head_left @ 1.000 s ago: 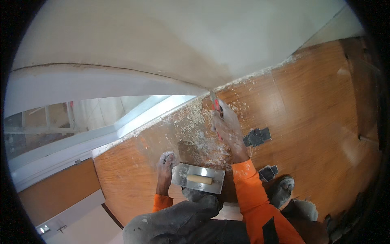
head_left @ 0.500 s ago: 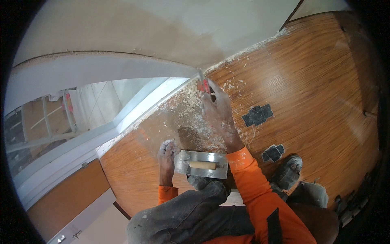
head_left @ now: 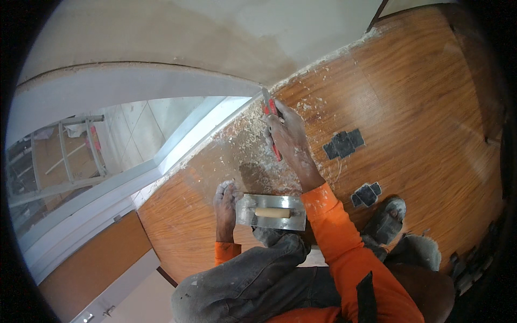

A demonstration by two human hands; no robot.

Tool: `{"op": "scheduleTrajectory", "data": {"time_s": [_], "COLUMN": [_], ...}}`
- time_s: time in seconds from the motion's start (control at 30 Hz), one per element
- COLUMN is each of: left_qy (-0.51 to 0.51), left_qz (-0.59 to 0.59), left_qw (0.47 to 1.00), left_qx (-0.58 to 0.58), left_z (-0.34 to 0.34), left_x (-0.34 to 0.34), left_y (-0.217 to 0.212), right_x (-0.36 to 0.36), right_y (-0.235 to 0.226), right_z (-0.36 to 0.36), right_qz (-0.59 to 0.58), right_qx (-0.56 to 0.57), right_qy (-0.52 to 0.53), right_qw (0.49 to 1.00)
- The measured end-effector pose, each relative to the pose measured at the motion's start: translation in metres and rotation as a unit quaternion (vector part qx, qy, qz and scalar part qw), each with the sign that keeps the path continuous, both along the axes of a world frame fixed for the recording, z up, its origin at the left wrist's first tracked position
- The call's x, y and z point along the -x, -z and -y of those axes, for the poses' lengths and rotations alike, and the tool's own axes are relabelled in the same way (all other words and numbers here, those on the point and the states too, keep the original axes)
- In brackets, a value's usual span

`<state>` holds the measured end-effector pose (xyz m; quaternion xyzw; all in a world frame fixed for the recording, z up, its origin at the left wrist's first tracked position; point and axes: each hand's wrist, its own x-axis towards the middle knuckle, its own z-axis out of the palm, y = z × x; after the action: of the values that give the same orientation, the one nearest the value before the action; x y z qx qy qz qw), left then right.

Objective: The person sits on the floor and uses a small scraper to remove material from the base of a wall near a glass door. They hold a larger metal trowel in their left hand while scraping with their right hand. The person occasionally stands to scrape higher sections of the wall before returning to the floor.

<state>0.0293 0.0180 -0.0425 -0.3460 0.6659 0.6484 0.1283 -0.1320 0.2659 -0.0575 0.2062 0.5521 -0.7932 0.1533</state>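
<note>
Since the earlier frames the right hand (head_left: 291,139) has slid a little farther along the foot of the wall, and the view has tipped so more wooden floor shows on the right. Seen from above, a crouching person in orange sleeves and dusty grey trousers works at the corner where a pale plastered wall (head_left: 215,37) meets the glossy wooden floor (head_left: 420,107). That right hand is clamped around a red-handled scraper (head_left: 271,123), its blade tip pressed into the joint at the base of the wall, just beside a white door frame (head_left: 177,145). Nearer the body, the left hand (head_left: 226,202) grips the left edge of a steel trowel (head_left: 272,212) with a wooden handle, held flat and low over the floor. White plaster crumbs (head_left: 253,145) lie thick around the scraper and thin out to the right. Judging by this, scraping is well under way, but crumbs along the wall's foot remain, and the loose debris is not yet gathered. Two dark patches (head_left: 343,144) sit on the floor to the right
</note>
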Motion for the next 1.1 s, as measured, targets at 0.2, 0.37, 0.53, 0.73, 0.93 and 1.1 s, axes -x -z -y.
{"op": "scheduleTrajectory", "data": {"time_s": [0.2,0.37,0.53,0.73,0.93,1.1], "left_qy": [0.0,-0.006,-0.003,-0.015,-0.008,-0.012], "left_qz": [-0.005,-0.006,0.003,0.01,0.008,0.006], "left_qw": [1.0,1.0,1.0,1.0,1.0,1.0], "left_qx": [-0.007,-0.011,-0.006,-0.013,-0.009,-0.008], "left_z": [-0.002,-0.005,-0.004,-0.002,0.0,-0.003], "left_x": [0.0,0.002,0.003,0.001,0.0,0.002], "left_y": [0.0,-0.003,-0.003,0.0,0.002,-0.001], "right_x": [0.001,0.001,0.007,0.001,0.008,0.003], "right_y": [0.005,0.005,0.007,-0.002,0.004,-0.004], "right_z": [0.008,0.013,0.013,0.003,0.003,-0.005], "right_qz": [-0.01,-0.009,-0.007,-0.026,-0.004,-0.002], "right_qx": [-0.038,-0.061,0.0,0.09,0.064,0.103], "right_qy": [0.019,0.032,0.038,0.039,0.032,0.034], "right_qw": [0.999,0.998,0.999,0.995,0.997,0.994]}}
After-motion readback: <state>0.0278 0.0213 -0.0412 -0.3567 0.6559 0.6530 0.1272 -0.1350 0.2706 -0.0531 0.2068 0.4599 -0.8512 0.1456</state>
